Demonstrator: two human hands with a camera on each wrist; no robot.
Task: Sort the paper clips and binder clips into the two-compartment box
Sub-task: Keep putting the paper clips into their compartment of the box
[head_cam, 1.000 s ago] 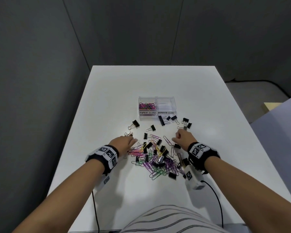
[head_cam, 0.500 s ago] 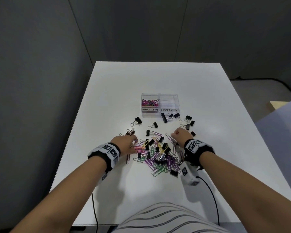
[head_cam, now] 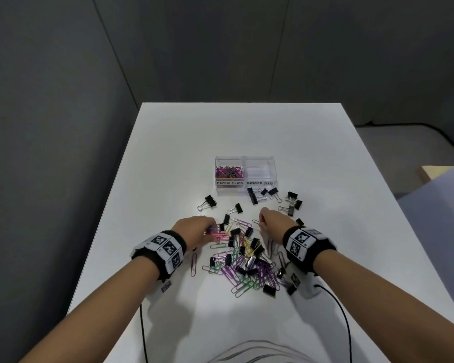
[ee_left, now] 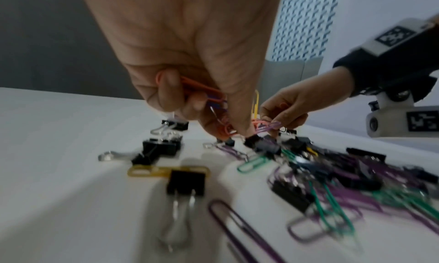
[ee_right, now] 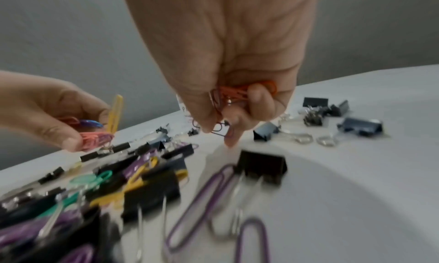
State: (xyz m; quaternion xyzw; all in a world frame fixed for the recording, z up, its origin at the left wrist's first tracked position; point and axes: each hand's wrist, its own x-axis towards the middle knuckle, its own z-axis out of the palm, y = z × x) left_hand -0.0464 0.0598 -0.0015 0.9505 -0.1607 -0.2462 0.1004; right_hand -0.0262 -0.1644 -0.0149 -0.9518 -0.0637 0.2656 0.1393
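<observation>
Head view: mixed pile of paper clips and black binder clips lies at centre of the white bench, just below the two-compartment box. Box is clear, labelled; left compartment holds coloured paper clips, right compartment looks empty. More binder clips sit loose just below and to the lower right of the box.

Left hand is at the left edge of the pile. Left wrist view: its fingers are curled round a bunch of orange and purple paper clips, thumb and forefinger tips down at the pile. Right hand is at the upper right edge of the pile. Right wrist view: fingers clamped on several orange and dark clips, forefinger pointing at the bench.

Handling, judged: paper clips are light, thin, slippery wire and lie flat and tangled, so they likely need a fingertip pinch at a loop end and may drag neighbours along. Binder clips are stiffer and bulkier; take them by the black body or the folded wire handles. Risk: a binder clip riding along in a handful.
</observation>
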